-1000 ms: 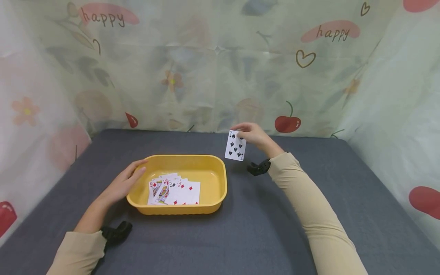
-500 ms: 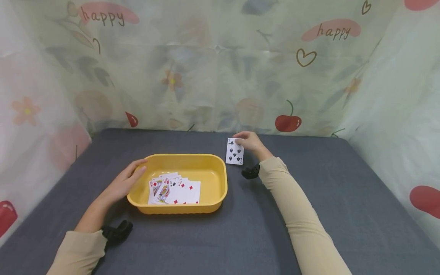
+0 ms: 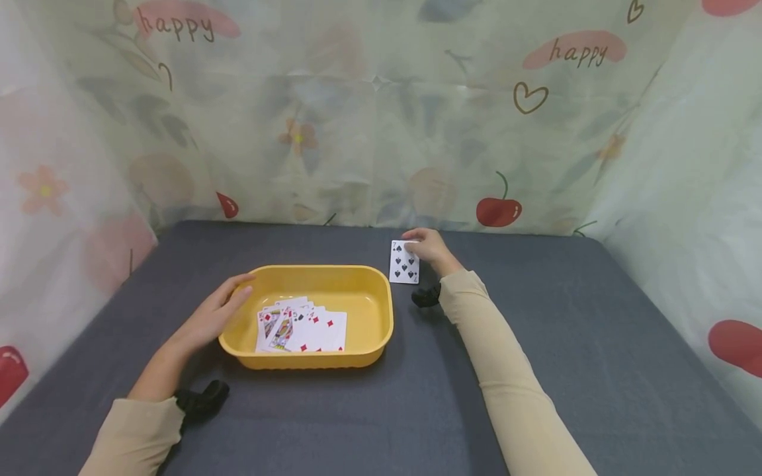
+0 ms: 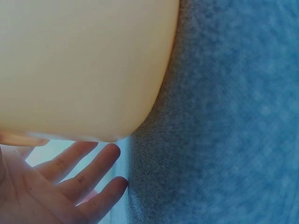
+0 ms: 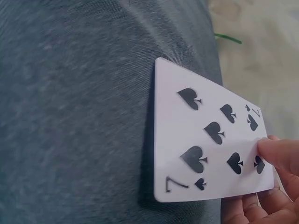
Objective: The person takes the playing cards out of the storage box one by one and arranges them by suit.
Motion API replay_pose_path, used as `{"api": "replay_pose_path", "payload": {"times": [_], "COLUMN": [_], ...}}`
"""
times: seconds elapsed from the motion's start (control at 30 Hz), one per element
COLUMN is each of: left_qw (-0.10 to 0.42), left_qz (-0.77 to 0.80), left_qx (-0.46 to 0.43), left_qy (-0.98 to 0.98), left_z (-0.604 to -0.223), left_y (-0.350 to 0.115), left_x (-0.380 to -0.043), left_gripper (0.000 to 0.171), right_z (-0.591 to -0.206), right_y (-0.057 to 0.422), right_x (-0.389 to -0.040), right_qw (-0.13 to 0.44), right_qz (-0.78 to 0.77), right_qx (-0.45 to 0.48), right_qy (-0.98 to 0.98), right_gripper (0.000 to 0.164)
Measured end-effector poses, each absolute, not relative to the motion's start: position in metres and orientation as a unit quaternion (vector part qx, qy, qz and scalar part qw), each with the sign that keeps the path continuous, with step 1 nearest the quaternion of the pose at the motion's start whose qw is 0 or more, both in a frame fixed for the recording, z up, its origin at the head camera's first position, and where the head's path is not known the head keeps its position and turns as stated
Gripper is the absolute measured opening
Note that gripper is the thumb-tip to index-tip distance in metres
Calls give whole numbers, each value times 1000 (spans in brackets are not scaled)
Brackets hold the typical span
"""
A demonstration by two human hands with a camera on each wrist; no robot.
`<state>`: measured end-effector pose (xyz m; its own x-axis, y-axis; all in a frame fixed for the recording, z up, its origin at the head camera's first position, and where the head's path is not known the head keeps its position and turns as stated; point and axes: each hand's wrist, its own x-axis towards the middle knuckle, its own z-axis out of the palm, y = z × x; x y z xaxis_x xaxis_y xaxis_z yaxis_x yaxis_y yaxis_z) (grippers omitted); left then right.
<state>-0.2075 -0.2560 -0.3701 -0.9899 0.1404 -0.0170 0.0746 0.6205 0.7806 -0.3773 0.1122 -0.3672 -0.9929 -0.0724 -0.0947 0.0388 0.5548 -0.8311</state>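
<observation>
In the head view my right hand [image 3: 430,250] pinches a playing card [image 3: 404,262], the seven of spades, by its upper right corner. The right wrist view shows the thumb [image 5: 280,155] on the card's face and the other fingers behind it. The card's far edge sits close over the cloth, with a dark shadow along it. My left hand [image 3: 214,312] is at the left side of a yellow plastic tub [image 3: 315,361]. Its fingers [image 4: 93,175] are spread and fairly straight along the outer wall. Inside the tub several playing cards [image 3: 300,327] lie face up, overlapping.
A dark grey-blue cloth [image 3: 381,423] covers the table. Patterned curtains [image 3: 375,132] close off the back and both sides. Black wrist cameras [image 3: 202,400] are strapped under both sleeves.
My right hand has brought the seven of spades down and slightly left, toward the table behind the tub's right end. The left hand, the tub and its cards have stayed put.
</observation>
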Motion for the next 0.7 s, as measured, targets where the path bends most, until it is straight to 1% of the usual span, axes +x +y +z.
{"api": "replay_pose_path", "payload": {"times": [0.43, 0.53, 0.57, 0.7], "left_qw": [32, 30, 29, 30], "left_qz": [435, 432, 432, 431], "left_qx": [63, 63, 63, 64], "left_qy": [898, 899, 899, 900], "left_z": [-371, -371, -371, -371], "left_y": [-257, -257, -257, -257], "left_x": [-208, -208, -208, -208], "left_gripper": [57, 58, 57, 58], "right_z": [-365, -372, -383, -383], "right_y": [111, 114, 120, 124], "right_x": [-375, -383, -394, -397], "right_qw": [65, 57, 46, 46], "right_qz": [-467, -462, -476, -475], "right_qx": [-23, -27, -48, -63], "right_qy": [881, 884, 877, 876], "right_gripper": [37, 35, 34, 34]}}
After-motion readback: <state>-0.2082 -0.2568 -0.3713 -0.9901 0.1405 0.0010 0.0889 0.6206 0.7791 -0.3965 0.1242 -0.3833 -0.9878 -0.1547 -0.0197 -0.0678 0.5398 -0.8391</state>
